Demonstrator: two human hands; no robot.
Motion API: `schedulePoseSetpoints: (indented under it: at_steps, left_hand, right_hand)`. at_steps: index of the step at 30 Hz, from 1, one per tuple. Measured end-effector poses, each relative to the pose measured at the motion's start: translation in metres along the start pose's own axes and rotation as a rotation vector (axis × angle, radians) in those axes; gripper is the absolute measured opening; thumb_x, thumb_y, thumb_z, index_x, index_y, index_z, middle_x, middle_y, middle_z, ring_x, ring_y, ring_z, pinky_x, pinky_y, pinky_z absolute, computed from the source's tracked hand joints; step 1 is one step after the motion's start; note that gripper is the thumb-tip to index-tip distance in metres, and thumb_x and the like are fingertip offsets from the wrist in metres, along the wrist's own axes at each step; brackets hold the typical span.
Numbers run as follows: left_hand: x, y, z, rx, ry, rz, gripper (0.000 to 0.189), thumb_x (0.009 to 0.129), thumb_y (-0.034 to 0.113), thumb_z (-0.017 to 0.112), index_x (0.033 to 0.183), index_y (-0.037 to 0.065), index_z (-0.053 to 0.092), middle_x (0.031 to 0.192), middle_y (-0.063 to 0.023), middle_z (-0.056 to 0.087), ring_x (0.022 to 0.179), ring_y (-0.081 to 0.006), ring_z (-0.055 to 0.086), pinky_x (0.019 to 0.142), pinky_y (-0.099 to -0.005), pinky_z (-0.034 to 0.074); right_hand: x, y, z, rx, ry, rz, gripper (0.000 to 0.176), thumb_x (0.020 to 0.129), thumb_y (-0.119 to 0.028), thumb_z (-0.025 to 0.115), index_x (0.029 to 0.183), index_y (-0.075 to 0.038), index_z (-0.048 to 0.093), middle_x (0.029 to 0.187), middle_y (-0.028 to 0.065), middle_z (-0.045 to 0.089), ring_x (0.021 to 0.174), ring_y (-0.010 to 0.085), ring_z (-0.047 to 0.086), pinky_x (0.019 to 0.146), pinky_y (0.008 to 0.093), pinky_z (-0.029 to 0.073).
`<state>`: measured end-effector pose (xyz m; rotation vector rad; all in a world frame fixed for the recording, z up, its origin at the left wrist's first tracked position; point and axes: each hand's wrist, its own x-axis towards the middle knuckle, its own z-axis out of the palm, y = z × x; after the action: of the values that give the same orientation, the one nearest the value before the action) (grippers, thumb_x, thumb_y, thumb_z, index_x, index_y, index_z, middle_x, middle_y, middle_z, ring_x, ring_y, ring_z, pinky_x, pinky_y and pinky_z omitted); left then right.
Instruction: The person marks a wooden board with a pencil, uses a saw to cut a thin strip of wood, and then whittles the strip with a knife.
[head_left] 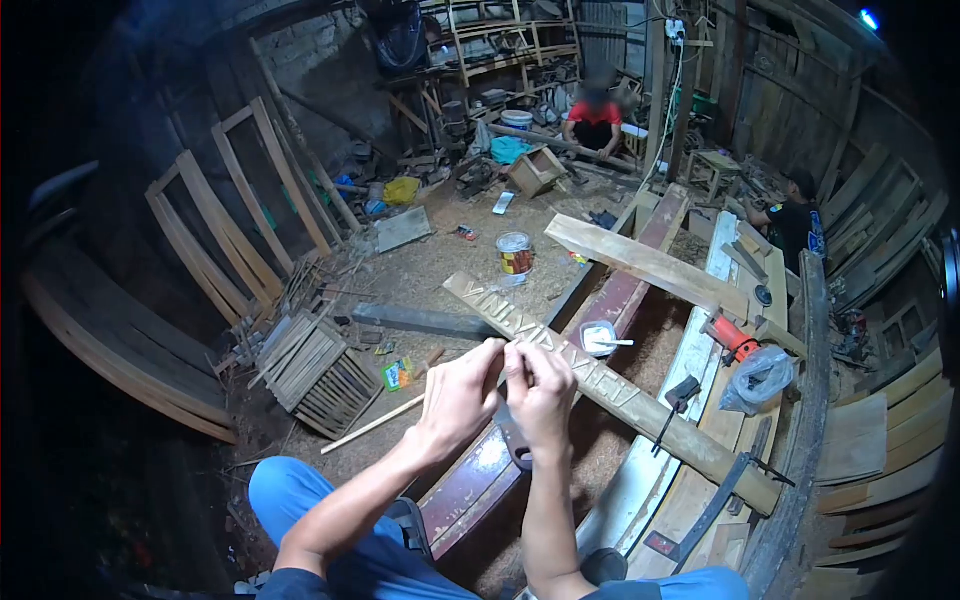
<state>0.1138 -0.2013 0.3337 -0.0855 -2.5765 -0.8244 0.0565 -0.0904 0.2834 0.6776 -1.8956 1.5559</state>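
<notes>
My left hand (464,393) and my right hand (541,393) are held close together in front of me. Both are closed, thumbs and fingers pinched; what they grip, if anything, is hidden. Just beyond them, a long wooden plank (690,442) with raised carved letters slants across the work supports. Its middle part lies partly behind my hands. A flat grey object (511,437) with a dark end shows below my right hand, mostly covered. A small white tub (599,338) with a pale stick lying in it is near the plank's far edge.
To the right lie a red power tool (733,338), a clear plastic bag (758,380), a black clamp (683,394) and a metal square (712,513). A paint can (515,254) and slatted crate (325,375) stand on the littered floor. Two people work farther off.
</notes>
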Motion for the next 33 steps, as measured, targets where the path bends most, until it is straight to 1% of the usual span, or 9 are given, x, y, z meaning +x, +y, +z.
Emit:
schedulePoseSetpoints:
  at_steps: [4,6,9,13,17,23,29,32,33]
  left_hand:
    - [-0.016,-0.029,0.012,-0.112,-0.041,-0.06,0.023,0.092,0.002,0.058,0.115,0.002,0.06,0.089,-0.0254,0.066,0.083,-0.0443,0.067,0.069,-0.0448,0.053]
    - [-0.017,-0.033,0.004,-0.143,-0.056,-0.061,0.019,0.097,0.007,0.058,0.114,0.001,0.06,0.089,-0.0235,0.067,0.08,-0.0392,0.069,0.07,-0.0421,0.052]
    - [-0.014,-0.031,-0.012,-0.462,-0.215,-0.103,0.022,0.104,0.019,0.056,0.113,-0.001,0.059,0.087,-0.0144,0.066,0.081,-0.018,0.063,0.074,-0.034,0.05]
    - [-0.016,-0.027,-0.027,-0.664,-0.281,-0.132,0.029,0.106,0.024,0.054,0.111,-0.004,0.059,0.096,-0.0075,0.066,0.09,-0.0115,0.057,0.081,-0.0304,0.048]
    - [-0.019,-0.028,-0.033,-0.782,-0.282,-0.166,0.029,0.107,0.025,0.054,0.113,-0.003,0.059,0.098,-0.0041,0.063,0.092,-0.0097,0.055,0.082,-0.028,0.047]
    - [-0.023,-0.028,-0.024,-0.787,-0.257,-0.192,0.031,0.107,0.029,0.052,0.108,-0.001,0.06,0.092,-0.0051,0.065,0.085,-0.0098,0.055,0.077,-0.0298,0.047]
    - [-0.022,-0.027,-0.005,-0.665,-0.103,-0.205,0.028,0.105,0.028,0.054,0.106,0.001,0.06,0.085,-0.0063,0.062,0.075,-0.0098,0.049,0.067,-0.0304,0.043]
    - [-0.02,-0.021,-0.005,-0.656,-0.173,-0.308,0.021,0.107,0.021,0.055,0.106,0.0,0.058,0.096,-0.0012,0.058,0.094,-0.0064,0.052,0.083,-0.0266,0.046]
    - [-0.021,-0.021,-0.001,-0.681,-0.154,-0.305,0.021,0.107,0.021,0.054,0.106,0.0,0.058,0.096,-0.001,0.059,0.094,-0.0063,0.051,0.083,-0.0263,0.046]
  right_hand:
    - [-0.021,0.01,0.01,0.039,-0.08,0.074,0.014,0.097,-0.014,0.064,0.089,-0.002,0.067,0.075,0.0127,0.064,0.065,0.0289,0.06,0.062,0.0399,0.046]
    - [-0.022,0.009,0.008,0.065,-0.099,0.038,0.015,0.1,-0.015,0.062,0.092,-0.002,0.066,0.072,0.0062,0.062,0.064,0.0191,0.057,0.059,0.0337,0.044]
    - [-0.018,-0.003,0.002,0.516,-0.193,0.383,0.025,0.105,-0.02,0.056,0.088,-0.002,0.062,0.073,0.0006,0.059,0.062,0.0072,0.049,0.056,0.0275,0.041]
    - [-0.018,-0.016,0.002,0.982,-0.218,0.609,0.023,0.107,-0.022,0.054,0.093,-0.005,0.061,0.073,-0.0073,0.05,0.061,-0.0007,0.039,0.054,0.0177,0.031]
    - [-0.017,-0.022,0.007,1.029,-0.236,0.648,0.022,0.107,-0.022,0.055,0.093,-0.005,0.06,0.073,-0.0077,0.049,0.061,-0.0004,0.039,0.054,0.0184,0.031]
    - [-0.017,-0.018,0.005,0.88,-0.259,0.491,0.018,0.104,-0.017,0.06,0.094,-0.003,0.062,0.075,-0.0067,0.052,0.063,0.0013,0.042,0.055,0.0194,0.031]
    - [-0.025,-0.013,0.014,0.419,-0.049,0.219,0.019,0.101,-0.019,0.064,0.094,-0.001,0.062,0.076,-0.0027,0.059,0.066,0.0027,0.049,0.057,0.0206,0.039]
    - [-0.03,-0.003,0.014,0.182,-0.007,0.086,0.021,0.101,-0.02,0.064,0.093,-0.001,0.062,0.073,-0.0015,0.058,0.064,0.0038,0.049,0.055,0.0213,0.039]
    - [-0.03,-0.004,0.014,0.197,-0.004,0.129,0.016,0.1,-0.015,0.064,0.093,-0.001,0.064,0.073,0.0046,0.064,0.064,0.0115,0.061,0.057,0.0293,0.047]
